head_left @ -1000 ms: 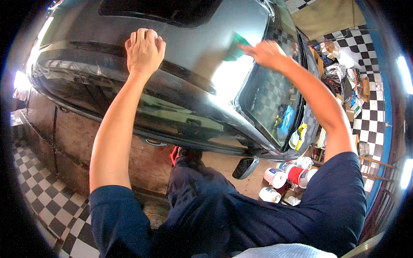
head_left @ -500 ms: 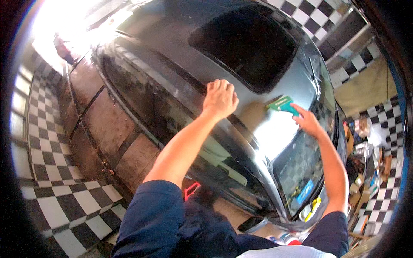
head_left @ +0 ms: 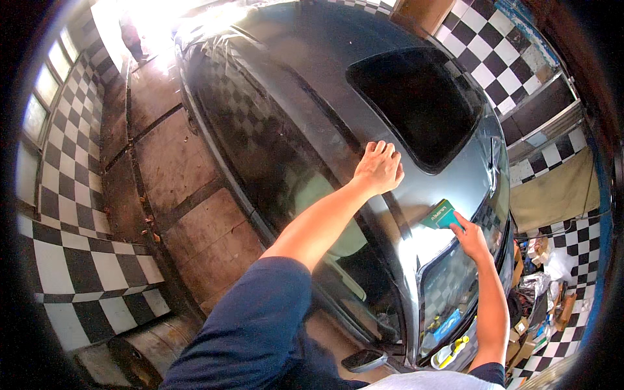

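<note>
A dark grey car [head_left: 312, 58] stands before me, its roof beneath both hands. My left hand [head_left: 379, 169] leans on the roof near its side edge, beside a dark lengthwise strip. Its fingers are curled down, and anything under them is hidden. Further right and nearer me, my right hand [head_left: 470, 237] pinches a flat green and teal squeegee [head_left: 443, 217] by its near end. The squeegee lies against the roof between the dark sunroof [head_left: 416, 107] and the windshield [head_left: 448, 283], at the edge of a bright reflection.
A side mirror [head_left: 364, 359] juts out close to my body. A yellow-handled tool [head_left: 460, 346] lies near the windshield's lower edge, beside a blue item [head_left: 447, 325]. Boxes and plastic wrapping [head_left: 536, 286] clutter the right side. Checkered walls [head_left: 71, 143] flank the car; brown floor slabs [head_left: 175, 156] run along its left.
My view has shifted, so the car sits differently in it. The squeegee has turned slightly and moved closer to the windshield edge. My left hand still rests on the roof.
</note>
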Demonstrator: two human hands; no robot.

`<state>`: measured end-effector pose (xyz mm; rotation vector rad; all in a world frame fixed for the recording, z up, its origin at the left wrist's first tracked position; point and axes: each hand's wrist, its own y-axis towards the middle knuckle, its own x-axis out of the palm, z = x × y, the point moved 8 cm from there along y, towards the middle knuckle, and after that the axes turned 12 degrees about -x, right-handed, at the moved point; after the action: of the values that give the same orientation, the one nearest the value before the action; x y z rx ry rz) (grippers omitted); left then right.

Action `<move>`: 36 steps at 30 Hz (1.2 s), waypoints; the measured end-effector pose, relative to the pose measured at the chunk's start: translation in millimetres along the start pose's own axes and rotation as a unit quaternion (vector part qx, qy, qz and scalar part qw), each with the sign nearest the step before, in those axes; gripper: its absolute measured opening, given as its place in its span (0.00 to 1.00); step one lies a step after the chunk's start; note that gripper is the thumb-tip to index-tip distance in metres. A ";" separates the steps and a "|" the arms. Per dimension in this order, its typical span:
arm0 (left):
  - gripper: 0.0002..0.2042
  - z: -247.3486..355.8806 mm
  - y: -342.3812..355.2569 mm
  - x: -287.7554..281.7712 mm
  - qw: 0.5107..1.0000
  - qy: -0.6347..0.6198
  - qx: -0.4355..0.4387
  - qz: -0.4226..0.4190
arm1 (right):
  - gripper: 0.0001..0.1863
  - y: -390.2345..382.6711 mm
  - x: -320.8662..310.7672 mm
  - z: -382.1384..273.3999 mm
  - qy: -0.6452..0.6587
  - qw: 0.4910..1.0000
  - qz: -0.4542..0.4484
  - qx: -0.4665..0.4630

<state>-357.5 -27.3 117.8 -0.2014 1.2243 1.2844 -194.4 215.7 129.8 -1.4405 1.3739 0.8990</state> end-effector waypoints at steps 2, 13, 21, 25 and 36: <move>0.12 -4.6 -0.3 1.0 1.000 -0.015 -0.002 0.023 | 0.26 1.2 0.4 -5.8 -0.012 1.000 -0.010 0.018; 0.11 -92.5 34.5 -27.4 1.000 -0.013 0.007 0.004 | 0.36 -12.9 -21.5 10.8 0.265 0.964 0.012 0.007; 0.11 -135.4 44.6 -34.9 0.995 -0.050 -0.040 0.078 | 0.17 -5.5 -36.8 9.4 0.455 0.860 0.231 0.004; 0.17 -125.8 46.6 -32.0 0.998 0.008 -0.033 0.051 | 0.10 -2.8 3.2 39.3 0.513 0.779 0.357 0.052; 0.20 -123.4 52.9 -25.6 0.993 0.103 -0.051 0.001 | 0.09 128.2 -63.5 -25.0 0.524 0.694 0.482 -0.111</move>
<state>-465.1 -111.5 112.1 -0.4151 1.3338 1.3541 -330.4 218.3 180.6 -1.3887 3.1820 0.8441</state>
